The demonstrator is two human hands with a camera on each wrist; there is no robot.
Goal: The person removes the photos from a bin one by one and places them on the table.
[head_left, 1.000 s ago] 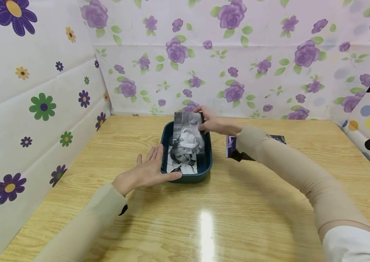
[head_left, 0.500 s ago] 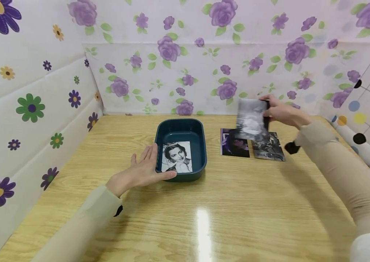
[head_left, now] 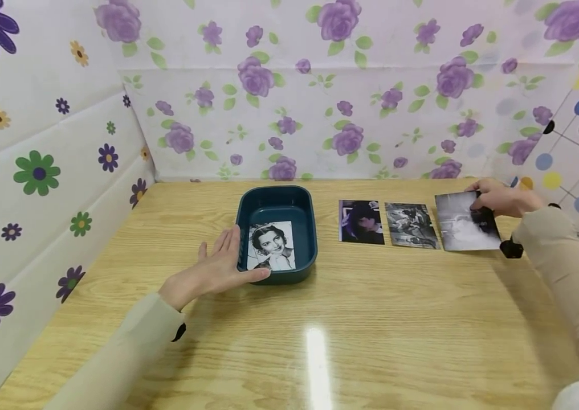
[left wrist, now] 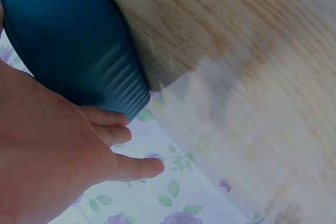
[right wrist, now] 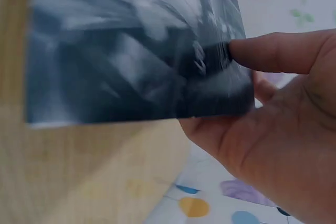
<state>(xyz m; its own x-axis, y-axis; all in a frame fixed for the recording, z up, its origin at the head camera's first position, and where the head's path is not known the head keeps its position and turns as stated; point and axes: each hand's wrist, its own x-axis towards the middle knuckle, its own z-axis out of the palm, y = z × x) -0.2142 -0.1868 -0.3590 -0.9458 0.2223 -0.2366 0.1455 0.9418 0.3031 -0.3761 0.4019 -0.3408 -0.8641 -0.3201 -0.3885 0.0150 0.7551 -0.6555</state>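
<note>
My right hand [head_left: 497,198] pinches a black-and-white photo [head_left: 463,228] by its far right corner at the right of the table. In the right wrist view the thumb lies on the face of this glossy photo [right wrist: 131,72], with fingers behind it. My left hand [head_left: 212,267] rests with straight fingers against the left side of a dark teal tray [head_left: 304,273], thumb at the near rim. The left wrist view shows the hand [left wrist: 58,145] beside the tray's ribbed outer wall [left wrist: 105,72]. Inside the tray lies a black-and-white portrait photo [head_left: 273,246] of a person.
Two photos lie in a row between the tray and my right hand: a purple-toned one [head_left: 362,222] and a grey one [head_left: 411,225]. The wooden table [head_left: 371,319] meets flowered wall sheets [head_left: 315,125] at the back and left, and a dotted sheet [head_left: 577,171] at the right.
My right hand has carried the photo from over the tray to the right, beyond the two lying photos. The portrait in the tray is uncovered. My left hand stays against the tray.
</note>
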